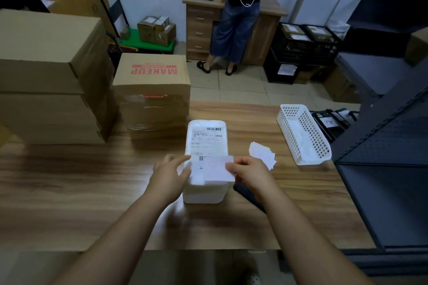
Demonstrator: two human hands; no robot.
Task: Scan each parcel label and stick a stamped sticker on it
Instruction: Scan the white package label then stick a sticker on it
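Sticker [212,169] pinched between left hand [170,174], right hand [249,173].

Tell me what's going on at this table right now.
A person is holding a white sticker over the near end of a white parcel on the wooden table. The left hand and right hand each pinch one side of it. More stickers lie beside the parcel, near a white basket.

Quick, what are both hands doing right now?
Left hand: pinches the sticker at its left edge.
Right hand: pinches the sticker's right edge.
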